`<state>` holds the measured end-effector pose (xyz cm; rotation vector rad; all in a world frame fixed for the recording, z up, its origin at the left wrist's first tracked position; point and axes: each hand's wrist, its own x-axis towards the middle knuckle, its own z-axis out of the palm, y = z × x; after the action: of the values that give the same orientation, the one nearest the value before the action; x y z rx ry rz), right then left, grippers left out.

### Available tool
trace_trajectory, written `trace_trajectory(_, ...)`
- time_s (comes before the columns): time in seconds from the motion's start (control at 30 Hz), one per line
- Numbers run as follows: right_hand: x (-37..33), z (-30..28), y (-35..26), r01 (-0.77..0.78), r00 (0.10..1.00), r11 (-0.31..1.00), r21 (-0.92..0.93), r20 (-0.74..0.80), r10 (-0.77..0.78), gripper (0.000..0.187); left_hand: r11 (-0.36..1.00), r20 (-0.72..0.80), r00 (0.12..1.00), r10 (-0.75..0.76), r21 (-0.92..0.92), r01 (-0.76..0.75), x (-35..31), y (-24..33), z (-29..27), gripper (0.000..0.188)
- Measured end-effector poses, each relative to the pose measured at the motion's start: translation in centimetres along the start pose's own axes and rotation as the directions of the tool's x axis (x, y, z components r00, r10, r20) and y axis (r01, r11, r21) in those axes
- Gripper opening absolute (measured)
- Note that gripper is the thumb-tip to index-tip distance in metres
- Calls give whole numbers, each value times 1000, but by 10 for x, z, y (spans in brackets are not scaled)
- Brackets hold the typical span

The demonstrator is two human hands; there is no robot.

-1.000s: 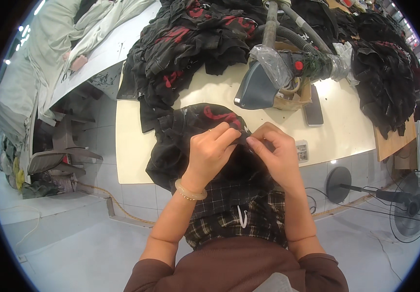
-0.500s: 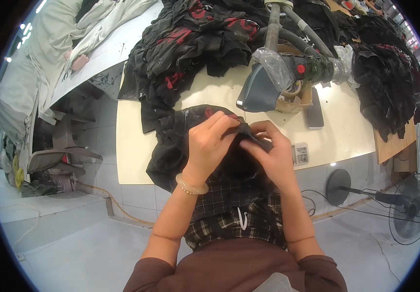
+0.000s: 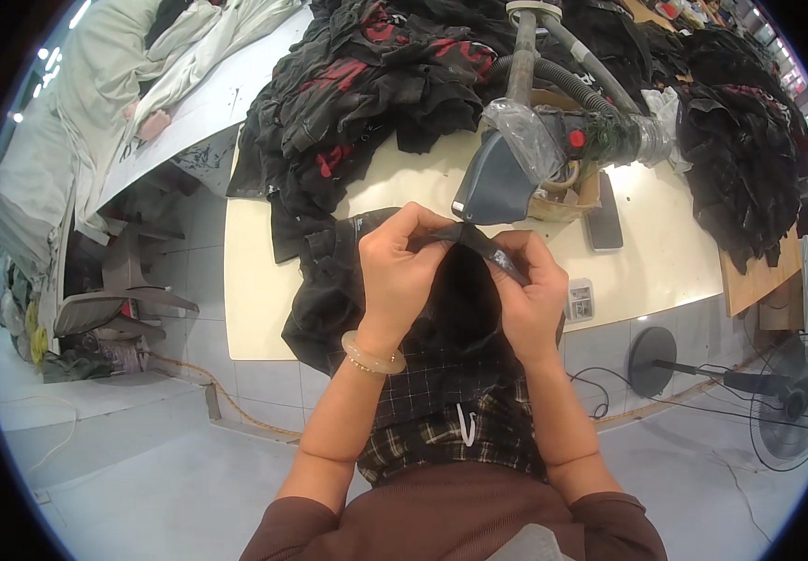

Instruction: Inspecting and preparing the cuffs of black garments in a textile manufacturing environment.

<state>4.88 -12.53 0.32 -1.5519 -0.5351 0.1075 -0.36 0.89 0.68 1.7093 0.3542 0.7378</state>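
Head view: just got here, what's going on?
A person has a black garment in both hands. The left hand and right hand each pinch its edge, with a band of it held up between them. The rest bunches over the near edge of a cream table. Beyond the hands are a blue-grey machine head and a heap of black and red garments.

My fingers (image 3: 415,218) cover part of the edge of the black garment (image 3: 329,290); its opening is too dark to see into. The picture's top crops the dark pile (image 3: 376,89) at twelve o'clock; a blue-grey device (image 3: 496,182) partly hides the box (image 3: 568,208) at two.
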Motion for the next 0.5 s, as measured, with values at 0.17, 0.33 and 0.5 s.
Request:
trace_trajectory(0.17,1,2,-2,-9,1000,1000,16,0,9,14,999,-5,999,-37,-37,37,1,-2,1,9)
trace_trajectory(0.33,-1,2,-3,-15,1000,999,28,4,15,12,986,-12,995,-104,-131,102,1,1,1,5)
trace_trajectory(0.5,-4,6,-2,-8,1000,1000,22,-4,8,11,975,32,988,-148,-160,151,5,4,-1,4)
